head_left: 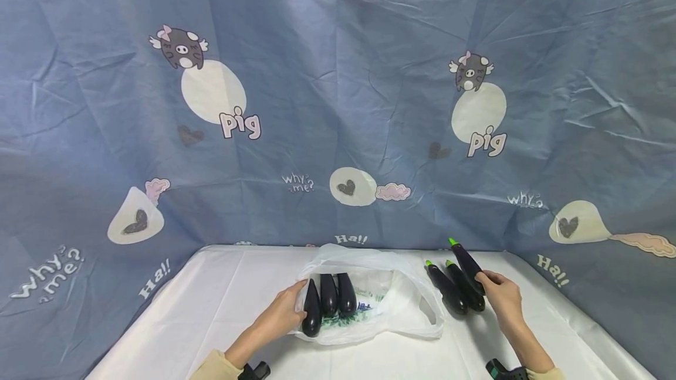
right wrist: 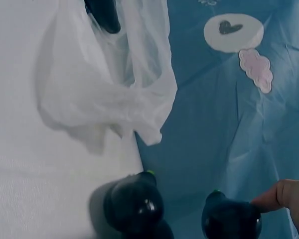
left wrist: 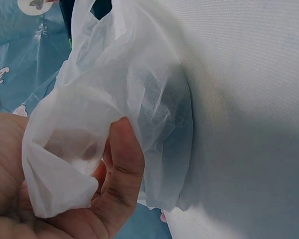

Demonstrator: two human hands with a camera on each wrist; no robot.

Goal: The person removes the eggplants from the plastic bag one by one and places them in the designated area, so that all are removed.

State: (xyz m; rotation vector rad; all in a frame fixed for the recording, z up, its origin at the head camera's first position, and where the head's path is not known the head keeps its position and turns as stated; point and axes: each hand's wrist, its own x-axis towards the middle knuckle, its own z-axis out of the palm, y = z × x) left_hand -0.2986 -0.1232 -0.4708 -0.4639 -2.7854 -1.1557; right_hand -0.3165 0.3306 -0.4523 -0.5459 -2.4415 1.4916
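A white plastic bag (head_left: 393,322) lies with its mouth spread, and three dark eggplants (head_left: 329,296) rest inside its left part. My left hand (head_left: 283,312) grips the bag's left edge; in the left wrist view thin plastic (left wrist: 65,194) is bunched between the thumb and fingers (left wrist: 124,164). To the right of the bag, my right hand (head_left: 503,299) holds an eggplant (head_left: 467,261) by its rounder end, its green stem tip pointing away. Just beside it, two more eggplants (head_left: 446,290) lie side by side on the table. The right wrist view shows the held eggplant (right wrist: 231,219) end-on at the thumb.
A white cloth covers the table (head_left: 211,304). Behind and at both sides hangs a blue curtain (head_left: 338,133) printed with pigs and lettering. One looped bag handle (head_left: 438,309) reaches toward the loose eggplants.
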